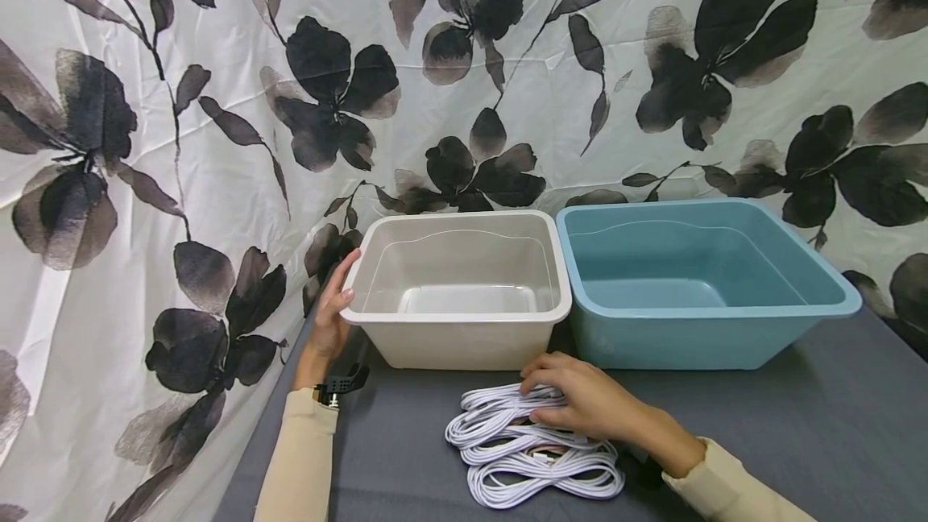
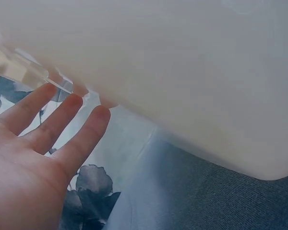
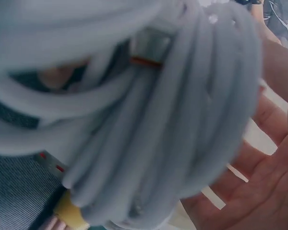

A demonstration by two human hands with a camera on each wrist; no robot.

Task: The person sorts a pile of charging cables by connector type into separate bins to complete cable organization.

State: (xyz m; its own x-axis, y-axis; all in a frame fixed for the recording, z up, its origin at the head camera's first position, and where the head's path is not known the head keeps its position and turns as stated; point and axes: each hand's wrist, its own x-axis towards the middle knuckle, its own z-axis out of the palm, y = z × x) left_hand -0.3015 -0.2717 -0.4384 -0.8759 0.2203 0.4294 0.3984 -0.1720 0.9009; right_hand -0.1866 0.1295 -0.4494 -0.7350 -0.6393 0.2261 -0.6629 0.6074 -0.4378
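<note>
My left hand (image 1: 332, 321) rests at the left side of the beige plastic bin (image 1: 464, 345). In the left wrist view its fingers (image 2: 81, 139) are nearly straight, with the tips right at the bin's wall. My right hand (image 1: 580, 393) is on the rearmost of the bundled white cables (image 1: 507, 457), thumb in front and fingers over the back. Close up in the right wrist view, the coiled cable (image 3: 197, 110) fills the middle, and the fingers (image 3: 240, 158) reach behind it. The bundles lie in overlapping figure-eight loops on the table before the bin.
A larger blue bin (image 1: 710, 337) stands right of the beige one, their rims nearly meeting. Both sit on a grey-covered table (image 1: 819, 441). White cloth with dark flowers (image 1: 471, 14) hangs behind and along the left side.
</note>
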